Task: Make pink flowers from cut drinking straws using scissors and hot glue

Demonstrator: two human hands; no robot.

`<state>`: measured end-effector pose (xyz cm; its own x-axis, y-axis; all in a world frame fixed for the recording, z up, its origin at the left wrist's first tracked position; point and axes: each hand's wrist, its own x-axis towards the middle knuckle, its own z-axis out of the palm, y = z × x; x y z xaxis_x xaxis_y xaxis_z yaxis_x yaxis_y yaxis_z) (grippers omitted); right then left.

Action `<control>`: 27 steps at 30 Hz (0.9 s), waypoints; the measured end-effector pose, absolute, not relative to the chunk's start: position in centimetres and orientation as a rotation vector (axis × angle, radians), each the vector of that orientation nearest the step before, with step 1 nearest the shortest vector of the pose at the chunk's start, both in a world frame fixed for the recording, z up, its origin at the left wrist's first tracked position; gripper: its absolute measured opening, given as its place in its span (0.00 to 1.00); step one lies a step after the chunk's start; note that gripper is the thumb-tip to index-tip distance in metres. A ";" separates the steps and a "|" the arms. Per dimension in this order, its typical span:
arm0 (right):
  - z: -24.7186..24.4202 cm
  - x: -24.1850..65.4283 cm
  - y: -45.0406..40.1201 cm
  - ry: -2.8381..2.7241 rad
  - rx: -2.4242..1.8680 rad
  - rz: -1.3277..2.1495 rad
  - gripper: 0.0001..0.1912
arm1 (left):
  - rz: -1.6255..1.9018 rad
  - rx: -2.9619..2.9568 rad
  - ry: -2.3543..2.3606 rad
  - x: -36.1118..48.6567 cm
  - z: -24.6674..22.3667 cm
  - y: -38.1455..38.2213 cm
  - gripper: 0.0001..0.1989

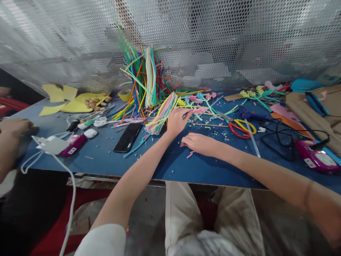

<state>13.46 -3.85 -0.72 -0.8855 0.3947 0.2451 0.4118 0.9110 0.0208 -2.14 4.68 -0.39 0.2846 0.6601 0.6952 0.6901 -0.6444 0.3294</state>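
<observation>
My left hand (178, 121) reaches over the table beside a loose bundle of pastel pipe cleaners (161, 117). Its thumb and fingers come together at a fuzzy pink pipe-cleaner flower (200, 110). Closer to me, my right hand (199, 143) rests low on the table with curled fingers. A short pink pipe-cleaner piece (182, 144) shows at its fingertips, and another cut pink piece (190, 155) lies just below. Scissors (241, 128) with red and yellow handles lie to the right of my hands.
A tall bunch of colored pipe cleaners (149, 78) stands at the back. A black phone (128, 138) lies left of my hands. At right are a blue glue gun (253, 114), black cable and purple power strip (317, 156). Another person's hand (16, 129) is at far left.
</observation>
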 end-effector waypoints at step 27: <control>2.7 25.7 -4.1 -1.964 -1.093 -0.003 0.08 | -1.155 -2.614 -1.100 0.2 0.8 0.8 0.14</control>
